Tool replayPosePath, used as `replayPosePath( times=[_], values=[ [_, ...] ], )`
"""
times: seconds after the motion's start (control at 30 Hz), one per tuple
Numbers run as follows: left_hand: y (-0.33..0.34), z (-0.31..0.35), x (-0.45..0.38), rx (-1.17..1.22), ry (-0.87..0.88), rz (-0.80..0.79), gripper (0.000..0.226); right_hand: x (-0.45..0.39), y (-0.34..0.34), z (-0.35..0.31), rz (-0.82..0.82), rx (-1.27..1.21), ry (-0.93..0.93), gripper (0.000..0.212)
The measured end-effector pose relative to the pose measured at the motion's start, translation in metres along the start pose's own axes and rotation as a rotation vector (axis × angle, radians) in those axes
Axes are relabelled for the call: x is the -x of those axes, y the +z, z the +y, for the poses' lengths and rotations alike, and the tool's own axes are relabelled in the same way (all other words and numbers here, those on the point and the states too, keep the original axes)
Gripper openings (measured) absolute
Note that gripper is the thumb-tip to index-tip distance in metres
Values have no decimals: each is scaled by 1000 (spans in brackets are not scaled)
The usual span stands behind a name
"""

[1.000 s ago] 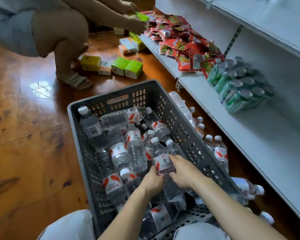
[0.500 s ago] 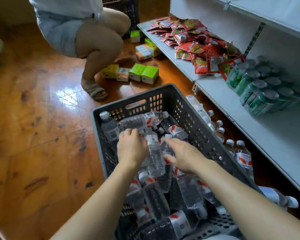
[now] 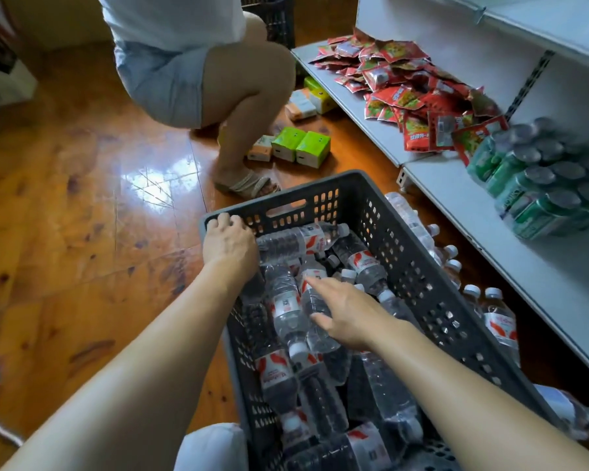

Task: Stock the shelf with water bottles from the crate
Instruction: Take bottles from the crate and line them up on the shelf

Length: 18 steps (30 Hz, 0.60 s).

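The dark crate [image 3: 405, 263] on the floor holds a jumble of water bottles [image 3: 286, 311] lying on their sides, the left hand [image 3: 230, 244] curling its fingers over the far-left rim, the right hand [image 3: 347, 314] hovering above them, fingers spread and holding nothing.

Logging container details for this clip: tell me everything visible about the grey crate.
The grey crate is a dark grey rectangular bin that looks like plastic, its walls perforated with small slots and a handle cutout in the far wall. It sits on the wooden floor beside the white shelf, piled with water bottles lying at mixed angles. The left hand grips its far left corner; the right hand reaches open over the bottles inside.
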<state>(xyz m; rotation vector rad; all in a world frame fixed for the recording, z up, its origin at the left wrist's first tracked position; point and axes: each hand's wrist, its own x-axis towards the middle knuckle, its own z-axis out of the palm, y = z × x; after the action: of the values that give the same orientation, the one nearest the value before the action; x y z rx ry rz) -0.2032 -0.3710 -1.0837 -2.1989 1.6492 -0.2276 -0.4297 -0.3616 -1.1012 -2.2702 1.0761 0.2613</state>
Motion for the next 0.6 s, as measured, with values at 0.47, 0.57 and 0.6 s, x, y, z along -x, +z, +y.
replayPosePath(
  times=[0.47,0.57,0.6],
  values=[
    [-16,-30,22,306,251,-76,28,16,-11,-5,82,-75,30,68],
    [-36,-36,33,391,286,67,27,20,-19,-14,123,-109,6,68],
    [-48,-41,34,445,306,96,27,21,-23,-16,143,-126,0,68]
  ],
)
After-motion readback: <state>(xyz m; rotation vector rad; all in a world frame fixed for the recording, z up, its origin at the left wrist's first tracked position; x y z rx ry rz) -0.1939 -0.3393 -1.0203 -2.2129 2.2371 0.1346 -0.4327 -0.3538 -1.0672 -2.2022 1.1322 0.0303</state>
